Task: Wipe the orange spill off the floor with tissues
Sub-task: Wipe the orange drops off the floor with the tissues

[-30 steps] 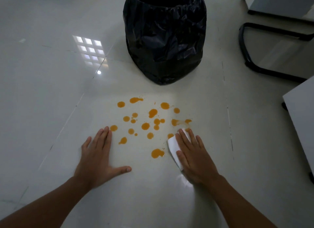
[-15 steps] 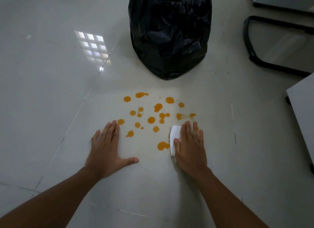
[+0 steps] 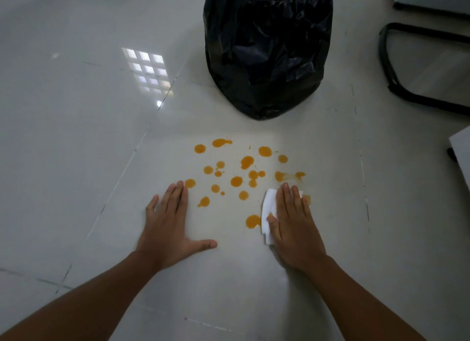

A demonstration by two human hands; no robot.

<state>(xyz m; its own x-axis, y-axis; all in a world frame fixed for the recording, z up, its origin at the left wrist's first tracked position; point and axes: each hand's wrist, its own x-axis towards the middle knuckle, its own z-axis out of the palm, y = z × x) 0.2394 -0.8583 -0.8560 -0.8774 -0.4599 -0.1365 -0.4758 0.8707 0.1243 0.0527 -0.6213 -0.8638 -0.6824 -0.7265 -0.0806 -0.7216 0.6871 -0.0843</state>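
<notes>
Much of the white tissue (image 3: pixel 269 208) is hidden beneath the right hand (image 3: pixel 295 228), whose straight fingers press it flat to the floor (image 3: pixel 76 162); only its left strip and a sliver past the fingertips show. A pale orange smear at the little-finger side is half covered and hard to make out. The black-lined bin (image 3: pixel 267 50) beyond the hands is cut off at the top edge, and the black chair frame (image 3: pixel 389 68) and grey furniture at far right are only partly in frame.

The left hand (image 3: pixel 169 228) lies open, palm down on the tile, thumb spread toward the other hand. The orange spill (image 3: pixel 241 172) spreads as separate drops between and just beyond the two hands' fingertips; one drop sits at the left hand's fingertips, and a larger one touches the tissue's left edge beside the right thumb.

Compared with half a second ago, the right hand has turned slightly, its fingers pointing straighter ahead, and more tissue shows beside the thumb. The left hand is unchanged, and the drops look the same.
</notes>
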